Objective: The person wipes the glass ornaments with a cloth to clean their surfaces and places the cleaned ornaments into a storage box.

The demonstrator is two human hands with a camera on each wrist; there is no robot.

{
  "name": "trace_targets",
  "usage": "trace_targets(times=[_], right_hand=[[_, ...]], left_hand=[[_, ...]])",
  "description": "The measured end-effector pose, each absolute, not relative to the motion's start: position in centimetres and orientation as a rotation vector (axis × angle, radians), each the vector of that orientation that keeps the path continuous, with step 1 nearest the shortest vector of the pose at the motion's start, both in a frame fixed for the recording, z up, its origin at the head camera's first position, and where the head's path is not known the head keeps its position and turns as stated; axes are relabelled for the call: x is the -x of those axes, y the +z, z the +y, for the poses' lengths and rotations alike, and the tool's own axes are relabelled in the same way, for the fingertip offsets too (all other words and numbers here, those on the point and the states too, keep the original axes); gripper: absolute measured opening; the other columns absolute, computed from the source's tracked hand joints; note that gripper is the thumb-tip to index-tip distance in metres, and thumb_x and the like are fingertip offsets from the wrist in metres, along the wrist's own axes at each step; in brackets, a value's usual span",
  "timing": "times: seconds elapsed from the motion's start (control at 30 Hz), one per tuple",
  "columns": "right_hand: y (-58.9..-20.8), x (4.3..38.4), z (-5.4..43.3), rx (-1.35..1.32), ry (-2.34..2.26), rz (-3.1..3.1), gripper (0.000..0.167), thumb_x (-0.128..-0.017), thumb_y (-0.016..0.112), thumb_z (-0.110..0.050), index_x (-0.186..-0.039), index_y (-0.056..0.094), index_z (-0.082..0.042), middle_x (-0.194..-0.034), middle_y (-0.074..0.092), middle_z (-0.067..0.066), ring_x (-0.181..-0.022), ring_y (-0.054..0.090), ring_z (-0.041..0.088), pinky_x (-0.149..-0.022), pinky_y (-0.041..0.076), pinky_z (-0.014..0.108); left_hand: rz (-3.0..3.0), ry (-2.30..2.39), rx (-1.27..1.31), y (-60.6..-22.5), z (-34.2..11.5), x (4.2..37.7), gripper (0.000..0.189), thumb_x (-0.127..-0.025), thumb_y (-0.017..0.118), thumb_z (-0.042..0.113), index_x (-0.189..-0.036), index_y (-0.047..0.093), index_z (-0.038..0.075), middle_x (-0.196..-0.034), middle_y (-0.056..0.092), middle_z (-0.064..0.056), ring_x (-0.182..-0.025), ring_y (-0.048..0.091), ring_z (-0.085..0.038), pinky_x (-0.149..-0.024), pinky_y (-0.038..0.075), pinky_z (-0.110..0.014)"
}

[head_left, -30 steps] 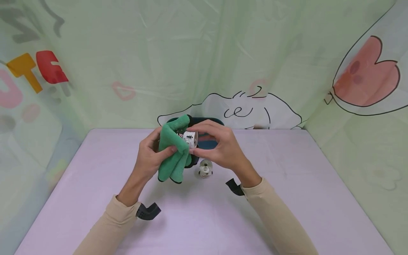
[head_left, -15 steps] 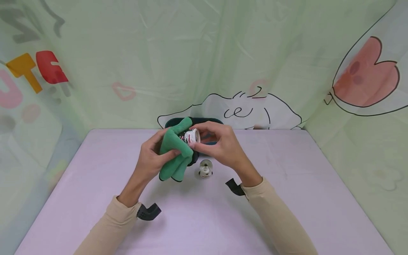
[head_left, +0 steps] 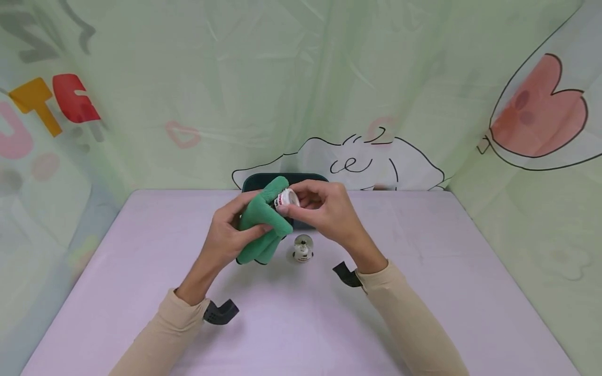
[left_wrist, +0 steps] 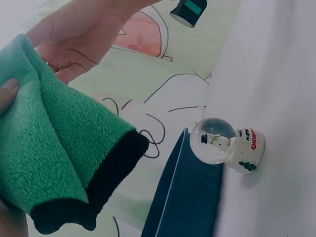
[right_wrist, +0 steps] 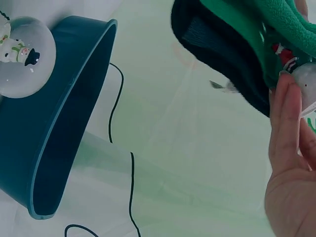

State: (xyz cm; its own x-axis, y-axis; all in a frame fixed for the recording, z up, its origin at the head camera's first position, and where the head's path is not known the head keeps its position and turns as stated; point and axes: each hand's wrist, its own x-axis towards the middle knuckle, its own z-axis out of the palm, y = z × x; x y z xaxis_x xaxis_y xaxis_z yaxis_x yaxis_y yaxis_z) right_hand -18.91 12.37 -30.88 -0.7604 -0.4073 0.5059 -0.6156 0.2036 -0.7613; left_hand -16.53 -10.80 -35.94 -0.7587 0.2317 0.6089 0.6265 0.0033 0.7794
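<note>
My left hand (head_left: 229, 224) grips a folded green cloth (head_left: 262, 216) with black edging, thumb on its front, and the cloth wraps the glass ball of a snow globe (head_left: 287, 198). The globe's white base with red lettering tilts out to the right, where my right hand (head_left: 331, 211) pinches it between thumb and fingers. In the right wrist view a small red figure (right_wrist: 285, 57) shows inside the glass beside the cloth. Below the hands, a second snow globe (head_left: 303, 249) stands upright on the table; the left wrist view shows its snowman (left_wrist: 217, 142) and Christmas lettering.
Behind the hands a dark teal bin (head_left: 251, 181) stands at the table's back edge, partly hidden by the cloth and hands. The pale lilac table (head_left: 423, 292) meets a printed green curtain (head_left: 226, 94) at the back. Black wrist mounts (head_left: 221, 312) hang below both wrists.
The held globe has turned, bringing its red lettering and the base's underside into view. The cloth and left hand have shifted slightly right, covering more of the glass. The standing globe has stayed put.
</note>
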Motion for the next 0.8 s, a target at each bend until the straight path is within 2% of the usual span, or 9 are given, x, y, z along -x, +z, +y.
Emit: trace_targets(times=[0.23,0.4,0.67,0.8], right_hand=[[-31.04,19.23,12.76,-1.164,1.577,-2.221,0.035,-0.085,0.083,-0.010,-0.119,0.074,-0.010,-0.099,0.068,-0.001,-0.086,0.069,0.015,-0.076,0.061,0.032],[-30.87,19.20,12.83,-1.264,1.599,-2.202,0.043,-0.085,0.082,-0.005,-0.126,0.070,-0.009,-0.115,0.067,0.002,-0.099,0.068,0.018,-0.085,0.060,0.034],[-31.05,19.19,12.82,-1.373,1.629,-2.109,0.049,-0.080,0.083,0.005,-0.126,0.069,-0.003,-0.126,0.064,0.006,-0.117,0.062,0.023,-0.094,0.057,0.038],[-31.20,19.31,12.76,-1.413,1.605,-2.050,0.049,-0.078,0.083,0.008,-0.124,0.069,0.000,-0.129,0.064,0.010,-0.123,0.060,0.025,-0.097,0.056,0.040]], left_hand=[[-1.931,-1.829,0.874,-35.80,-11.00,16.66,0.054,-0.083,0.079,-0.008,-0.133,0.061,0.000,-0.119,0.069,0.000,-0.105,0.064,-0.020,-0.088,0.056,-0.031],[-1.930,-1.864,0.812,-35.97,-11.24,16.58,0.051,-0.084,0.079,-0.006,-0.131,0.061,-0.001,-0.118,0.069,0.001,-0.102,0.065,-0.019,-0.085,0.057,-0.029],[-1.902,-1.914,0.772,-35.95,-11.30,16.50,0.049,-0.086,0.078,-0.002,-0.132,0.060,-0.002,-0.120,0.069,0.003,-0.104,0.066,-0.019,-0.088,0.057,-0.030],[-1.885,-1.936,0.751,-35.95,-11.27,16.56,0.052,-0.086,0.076,-0.005,-0.135,0.059,-0.002,-0.122,0.068,0.000,-0.105,0.066,-0.019,-0.089,0.058,-0.030]])
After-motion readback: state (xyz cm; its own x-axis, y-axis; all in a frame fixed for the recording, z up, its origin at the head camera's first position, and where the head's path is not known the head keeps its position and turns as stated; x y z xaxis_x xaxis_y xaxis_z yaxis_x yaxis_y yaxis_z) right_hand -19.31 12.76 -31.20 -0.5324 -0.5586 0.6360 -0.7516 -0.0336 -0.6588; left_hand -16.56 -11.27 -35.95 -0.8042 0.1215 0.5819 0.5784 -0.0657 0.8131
